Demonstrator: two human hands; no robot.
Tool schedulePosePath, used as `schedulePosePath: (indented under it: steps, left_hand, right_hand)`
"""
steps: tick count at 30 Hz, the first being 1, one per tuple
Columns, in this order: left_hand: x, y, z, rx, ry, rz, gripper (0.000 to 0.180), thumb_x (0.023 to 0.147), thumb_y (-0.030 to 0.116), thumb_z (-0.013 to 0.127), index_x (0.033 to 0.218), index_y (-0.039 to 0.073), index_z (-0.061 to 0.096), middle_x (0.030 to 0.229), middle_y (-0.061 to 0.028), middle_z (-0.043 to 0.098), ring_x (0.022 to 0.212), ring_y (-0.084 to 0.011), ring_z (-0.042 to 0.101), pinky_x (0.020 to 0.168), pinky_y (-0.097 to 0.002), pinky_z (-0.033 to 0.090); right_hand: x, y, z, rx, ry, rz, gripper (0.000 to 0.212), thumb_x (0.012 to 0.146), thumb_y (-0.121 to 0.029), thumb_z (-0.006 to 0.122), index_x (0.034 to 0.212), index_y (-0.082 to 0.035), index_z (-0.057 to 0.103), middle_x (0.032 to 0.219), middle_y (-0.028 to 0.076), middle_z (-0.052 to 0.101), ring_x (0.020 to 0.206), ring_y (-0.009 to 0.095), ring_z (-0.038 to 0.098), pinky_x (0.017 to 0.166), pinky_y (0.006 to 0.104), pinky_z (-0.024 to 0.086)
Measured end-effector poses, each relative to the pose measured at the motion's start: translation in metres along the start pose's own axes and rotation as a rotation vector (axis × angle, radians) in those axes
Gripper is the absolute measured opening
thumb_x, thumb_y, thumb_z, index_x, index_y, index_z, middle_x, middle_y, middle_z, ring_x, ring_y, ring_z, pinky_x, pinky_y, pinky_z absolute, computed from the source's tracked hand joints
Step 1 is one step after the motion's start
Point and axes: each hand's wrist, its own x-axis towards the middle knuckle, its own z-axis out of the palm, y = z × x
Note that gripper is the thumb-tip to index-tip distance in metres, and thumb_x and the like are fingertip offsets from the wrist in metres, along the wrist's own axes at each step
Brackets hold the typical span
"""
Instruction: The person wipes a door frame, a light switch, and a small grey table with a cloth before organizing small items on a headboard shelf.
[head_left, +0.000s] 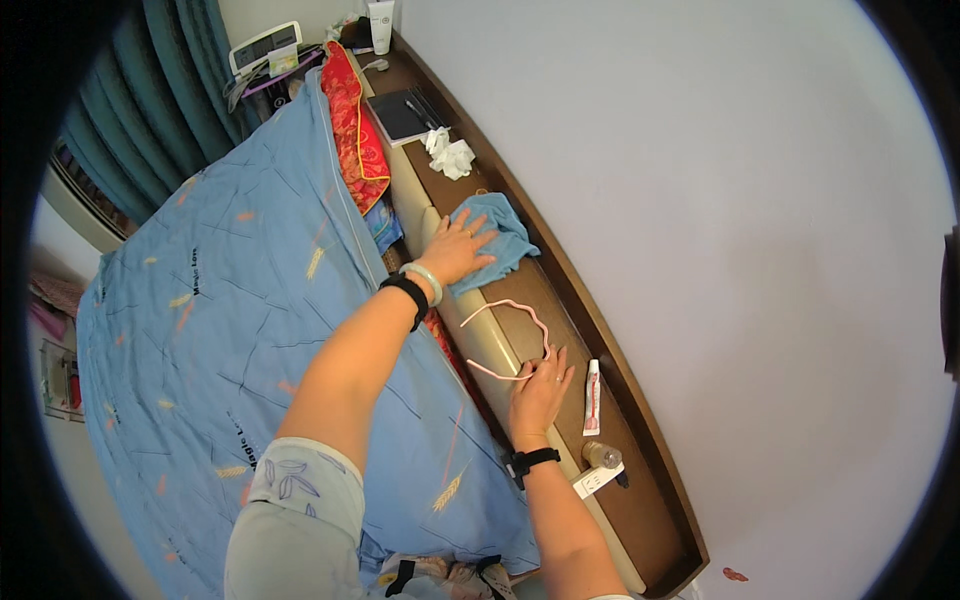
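A light blue cloth [510, 238] lies bunched on the brown ledge behind the bed's headboard. My left hand [460, 250] rests on its near left side with the fingers spread, pressing it against the ledge. A thin, wavy pink headband [538, 318] lies nearer, its two ends reaching over the cream padded edge. My right hand [540, 392] has its fingers around the band's near curve; the exact grip is partly hidden by the hand. A white and red tube [592, 398] lies just right of my right hand.
The brown ledge [625, 475] has a raised rim along the wall. Nearer stand a small bottle [601, 455] and a white power strip [598, 481]. Farther back lie crumpled tissues [452, 158], a dark notebook [400, 117] and a white tube [381, 27]. A blue quilt [230, 330] covers the bed.
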Motion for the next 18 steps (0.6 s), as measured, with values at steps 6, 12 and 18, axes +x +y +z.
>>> schedulePosePath:
  steps: [6,12,18]
  left_hand:
    - [0.046,-0.027,0.006,0.018,-0.021,-0.159,0.047,0.096,0.038,0.038,0.138,0.019,0.037,0.147,-0.0083,0.03,0.136,-0.034,0.021,0.107,-0.0523,0.023]
    - [0.059,-0.036,0.003,-0.067,0.166,-0.247,0.033,0.089,0.024,0.051,0.117,0.005,0.054,0.125,-0.0117,0.051,0.119,-0.0326,0.042,0.095,-0.0465,0.036]
    - [0.036,0.011,-0.034,-0.192,0.709,-0.082,0.024,0.079,0.008,0.059,0.103,0.004,0.058,0.104,-0.0114,0.058,0.103,-0.0307,0.05,0.089,-0.0401,0.04]
  right_hand:
    - [-0.003,0.003,0.001,-0.04,-0.019,-0.028,0.011,0.086,-0.01,0.053,0.089,0.0,0.051,0.124,0.024,0.048,0.126,0.041,0.036,0.105,0.0562,0.023]
    - [-0.003,-0.002,0.003,-0.042,-0.029,-0.028,0.011,0.086,-0.01,0.054,0.088,-0.001,0.049,0.125,0.023,0.047,0.126,0.041,0.036,0.105,0.0561,0.022]
    - [-0.003,0.003,0.002,-0.05,-0.024,-0.039,0.012,0.086,-0.01,0.054,0.09,-0.001,0.048,0.126,0.023,0.045,0.125,0.042,0.036,0.104,0.0575,0.023]
